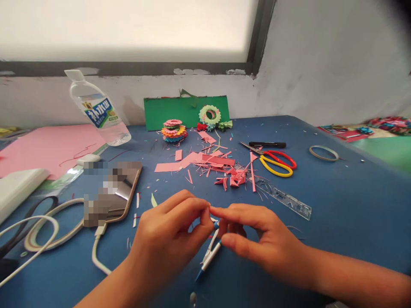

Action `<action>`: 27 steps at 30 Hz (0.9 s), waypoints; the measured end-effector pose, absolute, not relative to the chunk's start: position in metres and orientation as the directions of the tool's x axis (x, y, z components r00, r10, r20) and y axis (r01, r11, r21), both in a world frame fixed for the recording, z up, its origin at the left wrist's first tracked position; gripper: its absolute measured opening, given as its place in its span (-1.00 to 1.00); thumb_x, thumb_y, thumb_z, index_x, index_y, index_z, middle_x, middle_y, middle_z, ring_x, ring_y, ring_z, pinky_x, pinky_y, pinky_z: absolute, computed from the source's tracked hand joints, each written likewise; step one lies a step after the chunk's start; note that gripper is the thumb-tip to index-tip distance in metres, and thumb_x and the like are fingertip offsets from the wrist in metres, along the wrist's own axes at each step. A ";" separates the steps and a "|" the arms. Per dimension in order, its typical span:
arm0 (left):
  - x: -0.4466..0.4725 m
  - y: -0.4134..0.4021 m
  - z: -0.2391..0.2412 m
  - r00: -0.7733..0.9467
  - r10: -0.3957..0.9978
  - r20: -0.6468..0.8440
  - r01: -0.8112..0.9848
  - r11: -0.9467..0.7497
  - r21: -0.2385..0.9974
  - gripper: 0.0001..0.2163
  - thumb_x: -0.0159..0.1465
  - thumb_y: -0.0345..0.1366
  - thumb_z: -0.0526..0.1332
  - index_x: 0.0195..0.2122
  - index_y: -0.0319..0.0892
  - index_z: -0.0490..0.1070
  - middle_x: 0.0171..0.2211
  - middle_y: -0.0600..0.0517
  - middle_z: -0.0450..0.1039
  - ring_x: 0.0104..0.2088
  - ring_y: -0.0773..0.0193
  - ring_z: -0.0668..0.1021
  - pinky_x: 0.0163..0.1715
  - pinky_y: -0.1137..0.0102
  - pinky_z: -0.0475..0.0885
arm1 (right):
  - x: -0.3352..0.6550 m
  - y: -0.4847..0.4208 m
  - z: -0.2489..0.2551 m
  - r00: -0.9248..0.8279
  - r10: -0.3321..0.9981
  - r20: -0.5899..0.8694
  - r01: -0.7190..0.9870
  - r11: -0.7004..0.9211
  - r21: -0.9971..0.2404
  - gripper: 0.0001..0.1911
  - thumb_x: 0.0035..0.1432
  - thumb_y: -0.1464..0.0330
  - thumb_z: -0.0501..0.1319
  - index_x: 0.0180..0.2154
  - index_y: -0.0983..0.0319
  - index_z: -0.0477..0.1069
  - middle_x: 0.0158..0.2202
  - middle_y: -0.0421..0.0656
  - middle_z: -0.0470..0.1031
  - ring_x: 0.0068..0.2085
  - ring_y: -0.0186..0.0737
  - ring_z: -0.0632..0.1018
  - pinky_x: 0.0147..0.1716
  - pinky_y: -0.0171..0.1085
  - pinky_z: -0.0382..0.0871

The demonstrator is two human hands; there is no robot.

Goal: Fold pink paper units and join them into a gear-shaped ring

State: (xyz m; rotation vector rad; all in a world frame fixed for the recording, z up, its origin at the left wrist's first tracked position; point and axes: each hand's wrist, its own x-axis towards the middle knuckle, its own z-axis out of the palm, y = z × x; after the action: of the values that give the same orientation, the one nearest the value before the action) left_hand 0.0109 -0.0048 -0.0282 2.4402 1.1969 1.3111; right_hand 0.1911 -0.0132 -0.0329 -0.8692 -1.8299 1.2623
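My left hand (173, 229) is closed in a pinch, thumb against the fingertips; whatever lies between them is hidden or too small to name. The index fingertip of my right hand (263, 235) meets those pinched fingertips. Its thumb is held apart below, and no object shows in this hand. Beneath both hands a white and blue drawing compass (210, 259) lies on the blue table (340, 239), its upper part covered by my fingers. Pink paper scraps (192, 161) and small folded pink pieces (237, 177) are scattered just beyond my hands.
Scissors (278, 164), a black pen (267, 144), a clear ruler (285, 196) and a tape roll (323, 153) lie to the right. Leftward are a phone (117, 201) with a white cable and a water bottle (99, 111). Layered paper discs (174, 131) stand at the back.
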 end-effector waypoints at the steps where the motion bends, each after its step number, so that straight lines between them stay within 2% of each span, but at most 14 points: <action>1: 0.011 -0.003 -0.028 0.280 0.715 0.641 0.559 -0.664 0.496 -0.90 0.13 -0.50 0.16 -0.46 -0.18 0.38 -0.61 0.17 0.25 -0.64 0.50 0.29 -0.63 0.58 0.23 | 0.192 -0.014 -0.034 -0.510 0.836 0.203 0.102 0.294 -0.950 -0.76 0.12 0.40 0.18 -0.12 0.16 0.41 -0.34 -0.21 0.43 -0.35 -0.34 0.39 -0.36 -0.33 0.25; 4: 0.011 0.000 -0.024 0.239 0.825 0.512 0.416 -0.563 0.714 -0.90 0.17 -0.45 0.16 -0.39 -0.13 0.41 -0.53 0.14 0.35 -0.56 0.46 0.41 -0.61 0.60 0.30 | 0.194 -0.011 -0.037 -0.422 0.890 0.173 0.030 0.205 -0.978 -0.91 0.08 0.35 0.22 -0.32 0.21 0.39 -0.42 -0.25 0.36 -0.37 -0.36 0.36 -0.38 -0.35 0.23; 6: 0.012 0.000 -0.023 0.244 0.879 0.410 0.308 -0.471 0.827 -0.91 0.20 -0.41 0.15 -0.36 -0.11 0.43 -0.47 0.13 0.40 -0.53 0.45 0.46 -0.59 0.61 0.34 | 0.195 -0.007 -0.040 -0.351 0.929 0.117 -0.043 0.109 -0.993 -0.80 0.04 0.29 0.27 -0.46 0.24 0.29 -0.48 -0.28 0.28 -0.43 -0.40 0.31 -0.43 -0.38 0.19; 8: 0.013 0.000 -0.023 0.252 0.904 0.345 0.232 -0.402 0.886 -0.91 0.20 -0.37 0.16 -0.35 -0.09 0.45 -0.48 0.14 0.41 -0.54 0.46 0.47 -0.57 0.61 0.37 | 0.196 -0.001 -0.043 -0.347 0.937 0.054 -0.099 0.020 -0.995 -0.71 0.00 0.24 0.30 -0.51 0.25 0.25 -0.52 -0.30 0.25 -0.48 -0.43 0.28 -0.47 -0.40 0.16; 11: 0.015 0.000 -0.025 0.272 0.911 0.308 0.157 -0.358 0.920 -0.91 0.20 -0.35 0.18 -0.35 -0.06 0.47 -0.50 0.16 0.39 -0.57 0.49 0.48 -0.57 0.62 0.38 | 0.194 0.005 -0.047 -0.416 0.909 -0.029 -0.111 -0.082 -0.990 -0.71 0.00 0.19 0.30 -0.48 0.28 0.33 -0.51 -0.26 0.33 -0.46 -0.42 0.33 -0.43 -0.39 0.19; 14: 0.016 0.000 -0.028 0.295 0.907 0.299 0.111 -0.344 0.932 -0.88 0.21 -0.37 0.17 -0.33 -0.02 0.47 -0.48 0.18 0.37 -0.61 0.54 0.46 -0.58 0.65 0.38 | 0.190 0.006 -0.051 -0.490 0.869 -0.071 -0.133 -0.155 -0.979 -0.72 0.04 0.18 0.26 -0.41 0.29 0.39 -0.41 -0.19 0.42 -0.38 -0.38 0.40 -0.36 -0.36 0.23; 16: 0.016 0.001 -0.029 0.313 0.894 0.319 0.111 -0.369 0.923 -0.86 0.21 -0.40 0.17 -0.33 0.00 0.47 -0.47 0.19 0.39 -0.56 0.53 0.48 -0.55 0.66 0.38 | 0.187 0.005 -0.052 -0.541 0.834 -0.107 -0.173 -0.235 -0.956 -0.71 0.01 0.19 0.29 -0.33 0.29 0.39 -0.37 -0.18 0.44 -0.35 -0.35 0.43 -0.35 -0.35 0.25; 21: 0.020 -0.002 -0.032 0.371 0.824 0.428 0.181 -0.516 0.837 -0.80 0.20 -0.50 0.16 -0.29 -0.02 0.46 -0.43 0.17 0.43 -0.44 0.48 0.47 -0.49 0.65 0.35 | 0.185 0.002 -0.054 -0.685 0.703 -0.192 -0.249 -0.474 -0.845 -0.49 -0.12 0.33 0.39 -0.11 0.28 0.29 -0.39 -0.21 0.44 -0.41 -0.38 0.44 -0.34 -0.35 0.25; 24: 0.024 -0.005 -0.035 0.402 0.769 0.498 0.202 -0.604 0.771 -0.82 0.15 -0.53 0.20 -0.30 -0.10 0.43 -0.43 0.14 0.43 -0.45 0.46 0.46 -0.49 0.61 0.35 | 0.186 0.001 -0.056 -0.687 0.699 -0.200 -0.243 -0.480 -0.843 -0.51 -0.15 0.37 0.40 -0.16 0.30 0.30 -0.46 -0.25 0.42 -0.45 -0.40 0.42 -0.40 -0.38 0.25; 27: 0.028 -0.008 -0.037 0.357 0.733 0.579 0.248 -0.672 0.698 -0.87 0.09 -0.53 0.25 -0.37 -0.18 0.41 -0.36 0.06 0.43 -0.37 0.40 0.49 -0.39 0.56 0.39 | 0.186 0.002 -0.059 -0.705 0.689 -0.171 -0.231 -0.451 -0.862 -0.56 -0.12 0.38 0.39 -0.18 0.31 0.29 -0.48 -0.25 0.40 -0.50 -0.43 0.40 -0.45 -0.42 0.25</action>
State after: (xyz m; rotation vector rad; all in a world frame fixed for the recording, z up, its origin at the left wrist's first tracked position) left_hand 0.0283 -0.0078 -0.0369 2.1237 0.8500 1.2817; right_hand 0.1858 0.0017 -0.0593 -0.6947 -1.1801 2.1712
